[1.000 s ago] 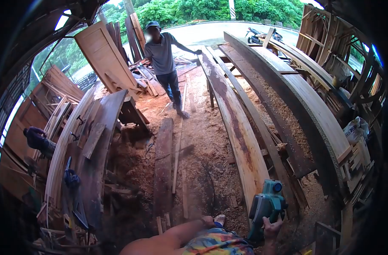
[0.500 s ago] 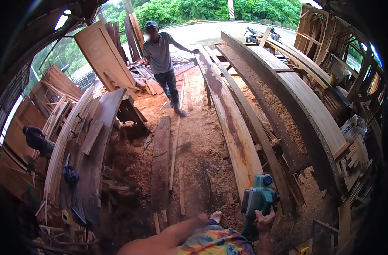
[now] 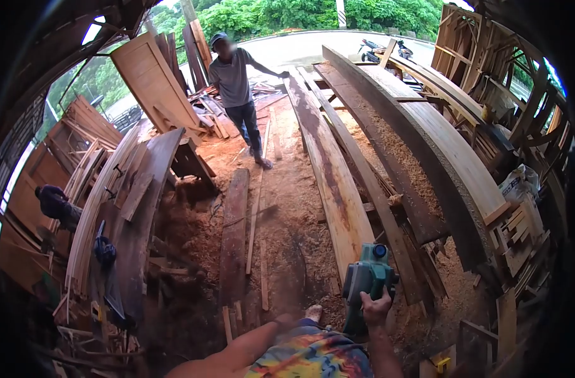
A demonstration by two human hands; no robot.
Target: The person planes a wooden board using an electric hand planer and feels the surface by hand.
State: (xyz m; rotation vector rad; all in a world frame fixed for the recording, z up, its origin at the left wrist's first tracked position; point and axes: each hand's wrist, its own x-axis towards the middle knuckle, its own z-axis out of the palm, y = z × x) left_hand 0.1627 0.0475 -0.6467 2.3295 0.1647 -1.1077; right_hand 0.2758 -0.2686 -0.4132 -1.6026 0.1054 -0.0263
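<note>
A green electric hand planer (image 3: 367, 277) is gripped by my right hand (image 3: 377, 307), the fingers wrapped round its handle. The planer overlaps the near end of a long pale plank (image 3: 341, 211) with a dark reddish streak; whether it touches the wood I cannot tell. My left arm reaches across the lower middle, and my left hand (image 3: 286, 320) is near my lap, its fingers hidden. At the plank's far end a co-worker (image 3: 236, 79) stands with one hand on the wood.
Several long boards run alongside on the right, a brown board (image 3: 388, 135) among them carrying shavings. Stacked planks (image 3: 142, 214) and a blue power tool (image 3: 103, 250) lie at left. Loose boards (image 3: 235, 233) and sawdust cover the ground. Another person (image 3: 56, 205) bends at far left.
The view has shifted slightly, so the planks and planer appear a little further left. The planer stays in my right hand. The co-worker's head has turned, and their hand stays on the plank.
</note>
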